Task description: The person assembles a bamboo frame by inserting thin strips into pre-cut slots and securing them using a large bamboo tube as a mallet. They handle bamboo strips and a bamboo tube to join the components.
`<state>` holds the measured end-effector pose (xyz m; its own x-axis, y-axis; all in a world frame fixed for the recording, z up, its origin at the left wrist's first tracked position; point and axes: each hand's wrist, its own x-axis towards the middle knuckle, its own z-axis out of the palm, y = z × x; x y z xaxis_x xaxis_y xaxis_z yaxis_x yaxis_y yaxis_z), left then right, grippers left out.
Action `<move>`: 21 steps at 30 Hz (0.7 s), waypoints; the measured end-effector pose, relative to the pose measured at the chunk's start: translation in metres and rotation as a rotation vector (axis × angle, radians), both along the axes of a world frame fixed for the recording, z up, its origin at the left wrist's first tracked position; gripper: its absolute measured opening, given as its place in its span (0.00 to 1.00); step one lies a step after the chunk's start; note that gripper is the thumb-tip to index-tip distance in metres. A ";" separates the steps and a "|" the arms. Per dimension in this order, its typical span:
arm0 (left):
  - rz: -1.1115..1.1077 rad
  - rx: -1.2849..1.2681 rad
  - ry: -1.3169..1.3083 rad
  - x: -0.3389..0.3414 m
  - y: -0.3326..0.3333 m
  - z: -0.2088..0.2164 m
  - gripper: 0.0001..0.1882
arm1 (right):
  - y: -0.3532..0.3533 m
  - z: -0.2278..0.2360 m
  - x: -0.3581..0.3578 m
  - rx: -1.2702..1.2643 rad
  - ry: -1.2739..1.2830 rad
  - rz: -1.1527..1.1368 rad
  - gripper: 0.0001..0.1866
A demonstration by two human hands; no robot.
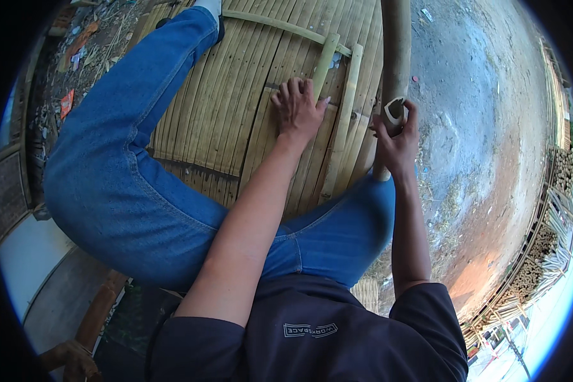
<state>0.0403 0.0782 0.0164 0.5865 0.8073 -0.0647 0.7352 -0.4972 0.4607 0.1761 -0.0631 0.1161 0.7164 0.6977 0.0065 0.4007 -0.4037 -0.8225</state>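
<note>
**Hands on bamboo slats, one gripping a short cut piece**

The left hand (297,109) lies palm down on a bamboo panel (223,114), fingers spread flat and holding nothing. Its fingertips sit against a loose slat (325,60) that lies on the panel and angles up and away. A second loose slat (345,121), longer, runs just beside the first, to its right, and reaches down toward the person's knee.

The right hand (396,137) is closed around a short curved bamboo piece (393,109), pale at its cut end, which pokes up out of the fist. That hand is at the panel's right edge, up against a thick round pole (395,57) that stands along the edge and rises out of the top of the picture.

The panel is made of many narrow strips side by side, with a thin cross strip (280,27) bending over its far end. The person sits on it in blue jeans (121,172), the left leg stretched across the panel, the right knee bent beneath the right hand. Bare dirt ground (471,127) lies to the right, with stacked bamboo poles (563,169) well apart at the far edge. Litter (76,51) is scattered at upper left.
</note>
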 end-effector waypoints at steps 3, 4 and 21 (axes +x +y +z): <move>0.082 0.161 -0.033 0.001 0.000 -0.012 0.39 | -0.003 -0.004 0.057 -0.236 -0.290 0.136 0.26; 0.131 0.251 -0.041 0.000 0.003 -0.019 0.42 | 0.001 -0.013 0.071 -0.274 -0.383 0.203 0.26; 0.065 0.114 0.164 0.006 0.002 -0.009 0.45 | 0.036 -0.062 0.157 -0.463 -0.685 0.535 0.25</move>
<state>0.0464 0.0802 0.0075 0.5217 0.8509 -0.0610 0.8282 -0.4880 0.2757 0.3331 -0.0272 0.0545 0.2482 0.9672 -0.0533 0.9555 -0.2535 -0.1510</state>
